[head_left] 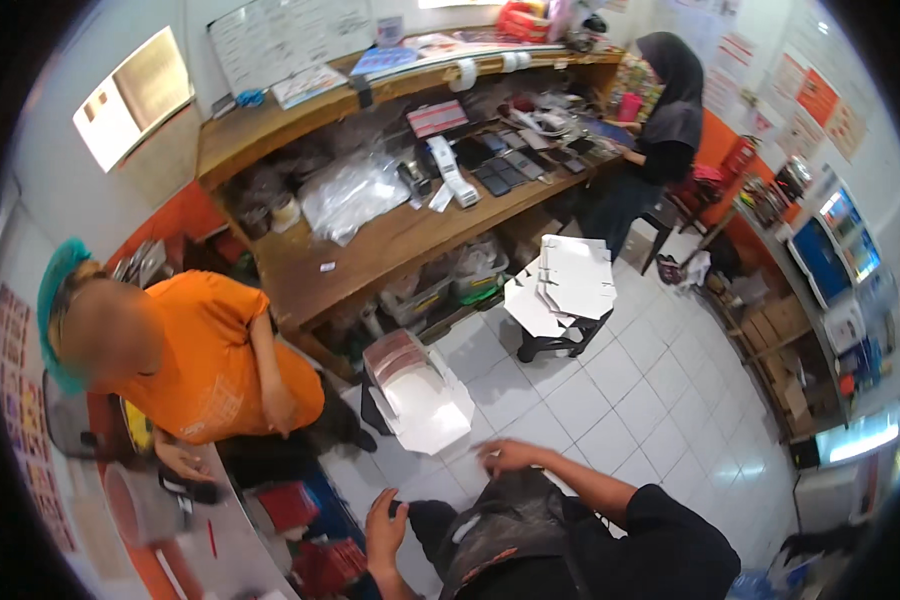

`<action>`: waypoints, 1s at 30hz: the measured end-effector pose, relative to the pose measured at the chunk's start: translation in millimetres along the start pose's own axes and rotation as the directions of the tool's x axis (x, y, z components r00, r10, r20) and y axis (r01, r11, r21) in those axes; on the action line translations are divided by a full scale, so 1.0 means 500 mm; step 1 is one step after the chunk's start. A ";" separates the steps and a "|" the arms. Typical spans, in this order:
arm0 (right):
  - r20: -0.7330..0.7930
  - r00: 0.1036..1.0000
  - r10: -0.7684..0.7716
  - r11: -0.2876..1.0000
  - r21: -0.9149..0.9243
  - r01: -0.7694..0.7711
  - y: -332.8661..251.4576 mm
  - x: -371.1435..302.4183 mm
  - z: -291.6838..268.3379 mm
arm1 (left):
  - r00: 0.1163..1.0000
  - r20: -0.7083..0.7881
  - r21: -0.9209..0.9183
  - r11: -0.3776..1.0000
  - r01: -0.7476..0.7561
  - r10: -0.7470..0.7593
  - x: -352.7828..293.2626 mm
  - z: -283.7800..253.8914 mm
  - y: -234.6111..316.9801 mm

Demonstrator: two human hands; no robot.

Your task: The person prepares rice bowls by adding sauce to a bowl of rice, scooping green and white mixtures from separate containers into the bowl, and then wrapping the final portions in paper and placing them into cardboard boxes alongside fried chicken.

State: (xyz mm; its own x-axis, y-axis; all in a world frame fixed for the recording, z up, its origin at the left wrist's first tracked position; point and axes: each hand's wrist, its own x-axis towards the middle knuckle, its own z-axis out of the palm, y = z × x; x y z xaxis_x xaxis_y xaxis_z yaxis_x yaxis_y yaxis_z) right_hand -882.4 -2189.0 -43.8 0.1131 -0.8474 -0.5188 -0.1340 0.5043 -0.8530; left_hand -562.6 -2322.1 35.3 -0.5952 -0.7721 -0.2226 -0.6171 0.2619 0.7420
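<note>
My right hand (pixel 507 456) hovers over my right knee with its fingers loosely apart and nothing in them. Just beyond it and to the left is a stack of white folding cartons (pixel 432 415), nested with flaps spread and standing low near the floor. Lower down, my left hand (pixel 384 528) is beside my left knee, its fingers stretched and slightly curved. A small dark patch shows at its fingertips; I cannot tell whether it is an object or my clothing. Flat white carton sheets (pixel 578 275) are piled on a black stool (pixel 550 347) ahead.
On the left a co-worker in an orange shirt (pixel 210 350) stands beside a counter (pixel 235 560). A long wooden counter (pixel 370 262) holds plastic bags (pixel 355 195), a card terminal (pixel 453 172) and several phones (pixel 500 172). Another person in dark clothes (pixel 660 130) stands at its far end.
</note>
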 end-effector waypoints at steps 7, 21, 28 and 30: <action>-0.734 0.574 0.364 0.885 0.080 -0.459 0.725 -0.300 -0.325 | 0.836 0.334 0.009 0.889 0.458 -0.434 -0.193 0.261 0.041; -0.261 0.682 0.684 0.678 -0.119 -0.725 0.693 -0.529 -0.293 | 0.658 0.264 -0.494 0.487 0.720 -0.705 -0.501 0.543 -0.018; -0.218 0.683 0.697 0.672 -0.130 -0.729 0.606 -0.440 -0.498 | 0.506 0.247 -0.458 0.361 0.812 -0.826 -0.800 0.880 -0.042; -0.187 0.741 0.645 0.727 -0.148 -0.670 0.583 -0.346 -0.523 | 0.547 0.184 -0.342 0.469 0.814 -0.817 -0.876 0.989 -0.019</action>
State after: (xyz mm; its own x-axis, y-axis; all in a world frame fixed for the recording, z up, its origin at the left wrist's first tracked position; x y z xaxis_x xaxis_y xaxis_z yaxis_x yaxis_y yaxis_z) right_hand -1198.6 -1938.9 -187.8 -0.1870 -0.3341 -0.9238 -0.3194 0.9100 -0.2644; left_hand -550.5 -1700.3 -187.0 0.0835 -0.5297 -0.8440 -0.5981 -0.7041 0.3827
